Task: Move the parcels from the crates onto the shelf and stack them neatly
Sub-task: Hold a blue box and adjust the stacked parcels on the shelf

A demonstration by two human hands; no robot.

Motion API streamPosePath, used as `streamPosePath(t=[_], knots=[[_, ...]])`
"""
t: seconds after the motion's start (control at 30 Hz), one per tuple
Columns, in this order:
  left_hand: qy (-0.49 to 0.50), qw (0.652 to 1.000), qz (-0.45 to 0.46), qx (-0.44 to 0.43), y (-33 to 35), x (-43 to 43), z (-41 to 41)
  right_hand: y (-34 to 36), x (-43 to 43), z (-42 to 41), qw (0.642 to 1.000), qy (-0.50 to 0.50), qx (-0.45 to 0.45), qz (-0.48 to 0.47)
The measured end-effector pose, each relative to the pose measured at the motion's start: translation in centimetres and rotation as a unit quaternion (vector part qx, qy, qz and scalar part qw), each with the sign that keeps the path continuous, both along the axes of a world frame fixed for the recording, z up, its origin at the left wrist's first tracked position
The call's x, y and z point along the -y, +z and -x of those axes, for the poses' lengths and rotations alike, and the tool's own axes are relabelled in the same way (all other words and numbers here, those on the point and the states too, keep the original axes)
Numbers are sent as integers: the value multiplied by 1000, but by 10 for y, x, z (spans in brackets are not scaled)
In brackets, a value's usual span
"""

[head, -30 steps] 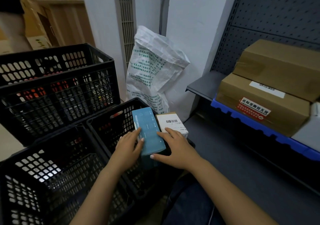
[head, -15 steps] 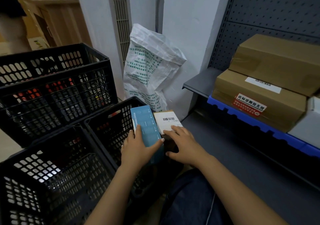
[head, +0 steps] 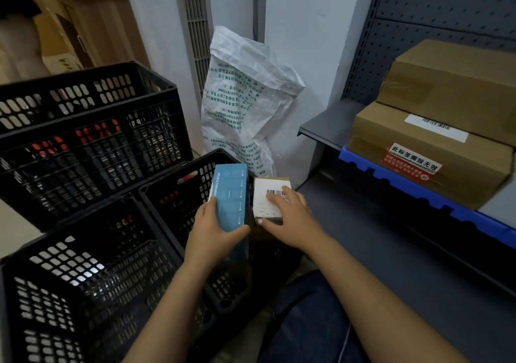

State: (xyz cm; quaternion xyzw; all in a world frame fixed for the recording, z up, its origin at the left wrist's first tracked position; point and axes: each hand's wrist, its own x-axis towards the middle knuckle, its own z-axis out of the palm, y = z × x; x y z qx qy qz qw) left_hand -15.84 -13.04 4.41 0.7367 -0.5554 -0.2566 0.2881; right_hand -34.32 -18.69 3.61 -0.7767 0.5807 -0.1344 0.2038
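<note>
My left hand (head: 215,231) grips a long blue box (head: 231,195) printed "charging station", held above the black crate (head: 178,195) in the middle. My right hand (head: 287,217) lies on top of a small white-labelled parcel (head: 268,197) with a barcode, at the crate's right edge, thumb against its near side. On the grey shelf (head: 329,119) to the right, two brown cardboard parcels are stacked: a large one (head: 418,153) with a red sticker below, another (head: 452,89) on top. The lower grey shelf board (head: 391,251) lies beside my right arm.
A tall black crate (head: 83,128) stands at the left and another black crate (head: 69,292) is near me at the lower left. A white woven sack (head: 245,105) leans on the wall behind. A blue plastic tray (head: 418,195) sits under the brown parcels.
My left hand has closed around the blue box and raised it slightly. My right hand has shifted from the blue box onto the white-labelled parcel.
</note>
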Motion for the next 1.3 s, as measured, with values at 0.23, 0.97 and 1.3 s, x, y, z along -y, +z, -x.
streamPosePath(t=[0.23,0.97,1.3], knots=[[0,1000,5,-8,0,-2,-11,-1,2,-18,998,-48,12,38],[-59,989,137,-22,52,-8,19,57,-20,31,976,-75,66,195],[-90,979,182,-32,95,0,78,145,-30,125,964,-94,65,241]])
